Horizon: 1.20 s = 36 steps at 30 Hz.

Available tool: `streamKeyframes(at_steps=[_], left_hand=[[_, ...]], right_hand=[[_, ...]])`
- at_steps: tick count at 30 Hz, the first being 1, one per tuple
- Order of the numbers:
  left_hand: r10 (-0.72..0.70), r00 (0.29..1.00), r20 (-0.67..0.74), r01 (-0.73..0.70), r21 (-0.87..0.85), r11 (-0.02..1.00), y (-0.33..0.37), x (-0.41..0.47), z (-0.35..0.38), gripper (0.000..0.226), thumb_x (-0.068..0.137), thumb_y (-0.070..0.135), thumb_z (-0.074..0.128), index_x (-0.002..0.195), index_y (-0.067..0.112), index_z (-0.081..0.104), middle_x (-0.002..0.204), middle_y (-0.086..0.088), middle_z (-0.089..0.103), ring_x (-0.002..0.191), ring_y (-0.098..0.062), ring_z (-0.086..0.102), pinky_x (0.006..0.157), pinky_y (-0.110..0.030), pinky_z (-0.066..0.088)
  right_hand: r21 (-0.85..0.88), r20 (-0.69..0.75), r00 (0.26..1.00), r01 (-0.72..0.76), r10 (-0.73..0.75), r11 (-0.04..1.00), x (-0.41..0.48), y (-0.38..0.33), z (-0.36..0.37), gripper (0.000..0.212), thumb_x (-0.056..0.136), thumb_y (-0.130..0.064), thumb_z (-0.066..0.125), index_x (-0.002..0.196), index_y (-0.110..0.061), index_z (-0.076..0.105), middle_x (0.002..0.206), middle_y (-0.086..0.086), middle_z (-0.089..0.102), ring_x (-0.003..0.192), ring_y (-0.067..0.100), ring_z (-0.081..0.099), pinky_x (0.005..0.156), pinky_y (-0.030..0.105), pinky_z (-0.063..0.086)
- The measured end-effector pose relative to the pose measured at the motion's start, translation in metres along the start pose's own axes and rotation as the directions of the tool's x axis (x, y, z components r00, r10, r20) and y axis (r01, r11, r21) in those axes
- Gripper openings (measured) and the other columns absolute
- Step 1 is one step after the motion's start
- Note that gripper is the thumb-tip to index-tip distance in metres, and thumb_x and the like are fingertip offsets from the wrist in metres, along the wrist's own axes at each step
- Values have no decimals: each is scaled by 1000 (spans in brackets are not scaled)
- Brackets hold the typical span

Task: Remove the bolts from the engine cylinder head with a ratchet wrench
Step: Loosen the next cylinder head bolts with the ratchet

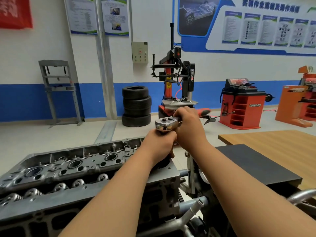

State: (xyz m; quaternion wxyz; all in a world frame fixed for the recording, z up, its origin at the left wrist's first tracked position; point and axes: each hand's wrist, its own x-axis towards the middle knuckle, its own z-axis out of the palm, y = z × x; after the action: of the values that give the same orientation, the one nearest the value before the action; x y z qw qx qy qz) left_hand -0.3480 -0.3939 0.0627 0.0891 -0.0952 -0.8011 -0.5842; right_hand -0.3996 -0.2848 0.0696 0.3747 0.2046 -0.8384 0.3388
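Ratchet [165, 124] head sits just above left hand [158, 144], which is wrapped around the shaft under it, at right end of cylinder head [71, 166]. Right hand [188, 125] clenched on handle, beside ratchet head. Bolts hidden.
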Motion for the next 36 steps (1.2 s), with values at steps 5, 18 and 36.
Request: streamKeyframes(at_steps=[5, 18, 36], left_hand=[[-1, 1000, -28, 3, 56, 998, 8, -11, 2, 28, 80, 24, 51, 54, 19, 59, 39, 5, 48, 44, -19, 55, 71, -47, 54], [84, 996, -33, -84, 1, 997, -5, 0, -1, 16, 91, 16, 58, 79, 14, 69, 61, -3, 65, 66, -19, 64, 66, -25, 54], [13, 998, -61, -7, 108, 994, -1, 3, 3, 39, 92, 13, 46, 53, 16, 49, 36, 1, 47, 57, -24, 64, 75, -39, 51]], right_hand=[[-360, 16, 990, -124, 139, 925, -41, -25, -41, 34, 84, -27, 59, 115, -18, 49, 113, 1, 46, 112, 22, 33, 78, 30, 37], [-53, -114, 993, -13, 7, 999, -36, -6, -30, 19, 78, -14, 65, 96, -15, 61, 93, -7, 47, 96, 20, 42, 72, 23, 30], [-307, 204, 975, -19, 85, 951, -42, -18, -62, 43, 86, -33, 57, 125, -20, 45, 119, 1, 45, 114, 20, 33, 91, 33, 38]])
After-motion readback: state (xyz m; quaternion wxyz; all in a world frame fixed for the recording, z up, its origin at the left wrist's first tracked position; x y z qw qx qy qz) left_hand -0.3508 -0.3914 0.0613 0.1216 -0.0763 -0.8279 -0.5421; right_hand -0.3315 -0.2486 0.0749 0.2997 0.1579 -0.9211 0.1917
